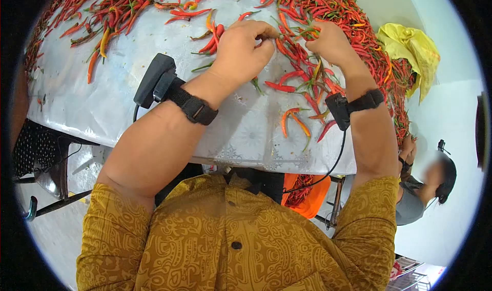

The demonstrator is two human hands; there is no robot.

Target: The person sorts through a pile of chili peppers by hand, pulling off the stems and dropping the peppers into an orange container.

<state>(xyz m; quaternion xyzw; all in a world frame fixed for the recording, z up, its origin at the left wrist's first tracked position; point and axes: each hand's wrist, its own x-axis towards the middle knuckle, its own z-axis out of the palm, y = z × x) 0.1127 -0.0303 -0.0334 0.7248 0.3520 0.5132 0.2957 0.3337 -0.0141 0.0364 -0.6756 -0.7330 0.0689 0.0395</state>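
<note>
My left hand is over the table with thumb and fingertips pinched together; whatever is between them is too small to make out. Red chili peppers lie just to its left, partly behind the hand. My right hand is closed at the edge of the big pile, with chili peppers showing green stems at its curled fingers. Between and below the hands lies a loose group of red chilies. A few orange and red chilies rest nearer the table's front edge.
A large heap of red chilies runs along the table's far and right sides. The table has a silvery patterned cover. A yellow sack stands at right, near another person. An orange container with chilies sits below the table.
</note>
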